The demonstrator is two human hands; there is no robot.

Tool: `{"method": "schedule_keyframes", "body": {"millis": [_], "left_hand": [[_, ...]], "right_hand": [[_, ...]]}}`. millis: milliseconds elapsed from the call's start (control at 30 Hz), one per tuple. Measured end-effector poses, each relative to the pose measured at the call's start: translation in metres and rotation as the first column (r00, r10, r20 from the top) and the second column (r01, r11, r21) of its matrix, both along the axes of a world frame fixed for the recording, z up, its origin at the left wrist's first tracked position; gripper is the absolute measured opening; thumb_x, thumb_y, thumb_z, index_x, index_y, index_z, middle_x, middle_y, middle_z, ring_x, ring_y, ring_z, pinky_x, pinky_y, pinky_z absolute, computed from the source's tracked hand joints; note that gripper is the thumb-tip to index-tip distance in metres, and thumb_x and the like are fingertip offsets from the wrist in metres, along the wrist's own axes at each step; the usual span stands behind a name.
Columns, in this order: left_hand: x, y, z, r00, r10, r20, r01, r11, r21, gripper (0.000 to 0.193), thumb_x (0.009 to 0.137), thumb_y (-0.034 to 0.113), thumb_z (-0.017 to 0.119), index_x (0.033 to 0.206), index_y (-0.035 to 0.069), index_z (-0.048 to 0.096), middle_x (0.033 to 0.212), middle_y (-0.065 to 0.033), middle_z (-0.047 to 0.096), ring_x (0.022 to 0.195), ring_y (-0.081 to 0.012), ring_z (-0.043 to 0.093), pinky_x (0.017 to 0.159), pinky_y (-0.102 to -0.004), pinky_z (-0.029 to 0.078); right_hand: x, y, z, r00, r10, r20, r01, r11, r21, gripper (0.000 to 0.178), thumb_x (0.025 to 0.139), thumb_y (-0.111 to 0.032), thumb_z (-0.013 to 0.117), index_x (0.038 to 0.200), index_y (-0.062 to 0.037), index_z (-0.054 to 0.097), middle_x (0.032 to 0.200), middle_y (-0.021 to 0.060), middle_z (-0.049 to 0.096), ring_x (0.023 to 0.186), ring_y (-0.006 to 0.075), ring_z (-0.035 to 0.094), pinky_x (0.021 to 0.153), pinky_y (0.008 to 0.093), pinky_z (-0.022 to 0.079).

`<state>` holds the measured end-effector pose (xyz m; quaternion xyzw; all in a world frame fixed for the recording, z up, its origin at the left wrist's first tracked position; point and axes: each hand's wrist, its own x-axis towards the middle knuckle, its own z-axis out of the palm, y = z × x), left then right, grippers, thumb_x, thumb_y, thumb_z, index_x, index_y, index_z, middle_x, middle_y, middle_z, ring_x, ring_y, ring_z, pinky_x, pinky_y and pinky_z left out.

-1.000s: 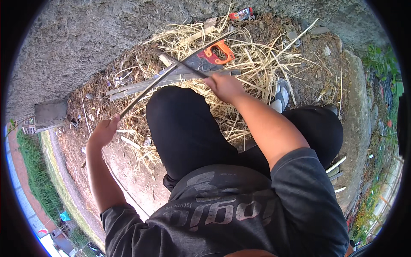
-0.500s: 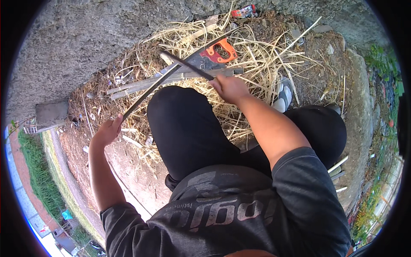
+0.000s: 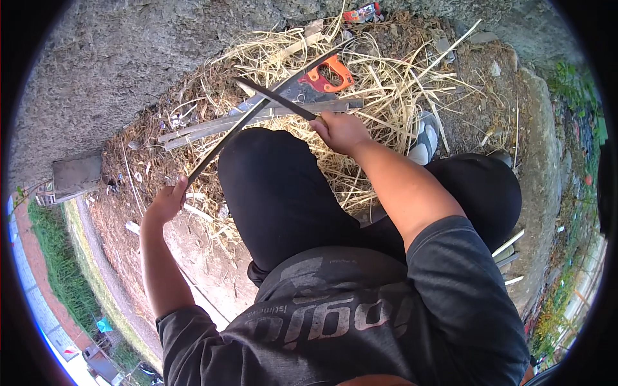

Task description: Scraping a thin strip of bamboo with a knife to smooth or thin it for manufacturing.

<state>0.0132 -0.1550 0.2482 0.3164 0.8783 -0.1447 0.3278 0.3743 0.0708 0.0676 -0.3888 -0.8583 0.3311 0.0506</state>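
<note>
My left hand (image 3: 168, 201) is closed around the near end of a long, thin, dark strip (image 3: 215, 152), which looks like split bamboo. It slants up and away to the right, past my raised knee. In my right hand (image 3: 344, 132) is a long knife (image 3: 283, 101) with a dark blade, gripped by its handle. The blade points left and away, crossing the strip around its middle. Whether the edge bites into the strip cannot be made out. Just beyond the crossing lies a handsaw (image 3: 335, 74) with an orange and red handle, its blade partly hidden by the strip.
Pale shavings and thin strips (image 3: 393, 90) cover the ground beyond my knees. Flat grey slats (image 3: 206, 130) lie under the crossing. A rough grey wall (image 3: 116, 71) rises at the far side, near a small red packet (image 3: 362, 13). My bent knee (image 3: 264, 161) sits close below the strip.
My left hand and the strip's near end have shifted slightly right and toward me. The knife, blurred before, now shows sharply and still crosses the strip at nearly the same place.
</note>
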Motion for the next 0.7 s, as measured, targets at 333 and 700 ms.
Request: {"method": "schedule_keyframes", "body": {"millis": [333,700], "left_hand": [[0.002,-0.014,-0.020,0.998,0.048,0.028,-0.048,0.999,-0.002,0.083,0.091,0.080,0.029,0.068,0.006,0.058,0.063,-0.0106,0.056,0.066,-0.0262,0.056,0.070,-0.0424,0.046],[0.000,-0.018,-0.025,0.999,0.035,0.008,-0.035,0.999,0.001,0.084,0.091,0.080,0.029,0.067,0.005,0.057,0.065,-0.0121,0.056,0.067,-0.0271,0.056,0.070,-0.0439,0.046]], "right_hand": [[0.027,0.052,-0.006,0.822,-0.542,0.174,0.564,0.815,-0.131,0.055,0.101,-0.054,0.034,0.111,-0.0080,0.063,0.095,0.0204,0.070,0.091,0.0391,0.067,0.082,0.0513,0.052],[0.049,0.050,-0.021,0.828,-0.477,0.294,0.549,0.798,-0.248,0.055,0.102,-0.053,0.035,0.107,-0.0043,0.060,0.091,0.0189,0.070,0.090,0.0374,0.068,0.078,0.0523,0.052]]}}
